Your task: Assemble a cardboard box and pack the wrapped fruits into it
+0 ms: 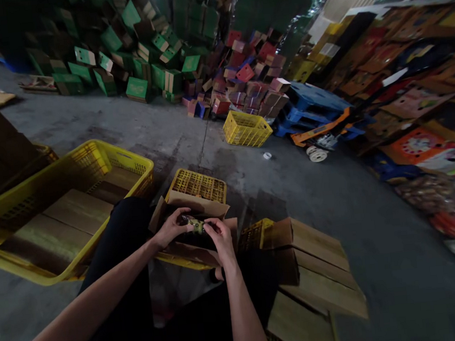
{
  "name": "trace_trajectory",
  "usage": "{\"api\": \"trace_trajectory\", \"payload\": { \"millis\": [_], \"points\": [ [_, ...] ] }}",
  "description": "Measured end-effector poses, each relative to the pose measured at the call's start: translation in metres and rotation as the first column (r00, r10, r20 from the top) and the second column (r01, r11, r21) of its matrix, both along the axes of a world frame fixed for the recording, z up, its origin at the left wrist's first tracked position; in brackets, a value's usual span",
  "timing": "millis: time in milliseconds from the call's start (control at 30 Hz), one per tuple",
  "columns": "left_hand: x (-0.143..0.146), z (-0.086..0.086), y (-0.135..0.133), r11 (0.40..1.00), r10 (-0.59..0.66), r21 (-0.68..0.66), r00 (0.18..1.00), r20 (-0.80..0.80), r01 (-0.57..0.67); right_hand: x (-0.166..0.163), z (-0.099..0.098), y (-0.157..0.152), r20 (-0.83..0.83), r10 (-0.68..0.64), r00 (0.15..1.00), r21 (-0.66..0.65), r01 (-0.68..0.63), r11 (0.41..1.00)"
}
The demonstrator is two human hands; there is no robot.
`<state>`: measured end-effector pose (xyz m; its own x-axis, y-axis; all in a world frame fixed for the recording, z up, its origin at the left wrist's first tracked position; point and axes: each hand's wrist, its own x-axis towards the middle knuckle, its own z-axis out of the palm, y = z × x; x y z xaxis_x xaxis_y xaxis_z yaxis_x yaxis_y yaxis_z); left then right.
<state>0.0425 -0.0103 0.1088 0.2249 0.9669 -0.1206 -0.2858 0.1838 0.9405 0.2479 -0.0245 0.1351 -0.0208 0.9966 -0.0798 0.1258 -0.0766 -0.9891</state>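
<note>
In the head view a small glossy packet (196, 225), greenish with dark spots, spans the gap between my two hands. My left hand (172, 229) has its thumb and fingers closed on the left end. With a pinch, my right hand (219, 236) grips the right end. Both are just over an open cardboard box (192, 201) with its flaps raised. That box rests on a yellow plastic crate (200, 185) between my knees. The inside of the box is dark, and its contents are largely hidden by my hands.
At left a large yellow crate (124, 161) holds closed cartons (78, 211). More cartons (316, 261) are stacked at my right. Ahead lie a yellow basket (247, 129), an orange pallet jack (322, 129), blue pallets (309, 103) and heaped green boxes (137, 88).
</note>
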Motion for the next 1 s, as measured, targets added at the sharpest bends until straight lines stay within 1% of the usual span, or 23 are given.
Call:
{"api": "trace_trajectory", "payload": {
  "millis": [167,300,433,533,667,767,833,900,1000],
  "points": [
    [-0.001,-0.004,0.002,0.998,0.017,-0.06,0.999,-0.052,-0.02,0.003,-0.007,0.001,0.008,-0.092,0.996,-0.023,0.092,0.996],
    [-0.001,-0.004,0.003,0.995,0.055,-0.087,0.998,-0.023,-0.057,0.005,-0.017,0.004,-0.012,-0.159,0.987,-0.042,0.158,0.986],
    [-0.001,0.004,0.002,0.985,0.115,-0.125,0.993,-0.041,-0.119,0.005,-0.021,0.005,-0.051,-0.134,0.99,-0.033,0.132,0.991],
    [-0.002,0.007,0.001,0.982,0.136,-0.123,0.99,-0.044,-0.14,0.005,-0.022,0.005,-0.061,-0.126,0.99,-0.032,0.124,0.992],
    [-0.002,0.003,0.003,0.97,0.176,-0.173,0.984,0.014,-0.171,0.005,-0.023,0.005,-0.044,-0.169,0.985,-0.056,0.166,0.985],
    [-0.001,-0.001,0.005,0.964,0.191,-0.208,0.977,0.093,-0.168,0.004,-0.023,0.006,-0.099,-0.234,0.967,-0.098,0.224,0.97],
    [-0.001,-0.001,0.007,0.965,0.187,-0.205,0.977,0.106,-0.162,0.003,-0.022,0.006,-0.161,-0.275,0.948,-0.145,0.253,0.957],
    [-0.002,-0.001,0.007,0.967,0.183,-0.195,0.98,0.079,-0.165,0.003,-0.02,0.005,-0.229,-0.264,0.937,-0.19,0.223,0.956],
    [-0.004,-0.001,0.006,0.972,0.178,-0.16,0.984,0.01,-0.175,0.004,-0.017,0.004,-0.26,-0.143,0.955,-0.219,0.086,0.972]
  ]
}}
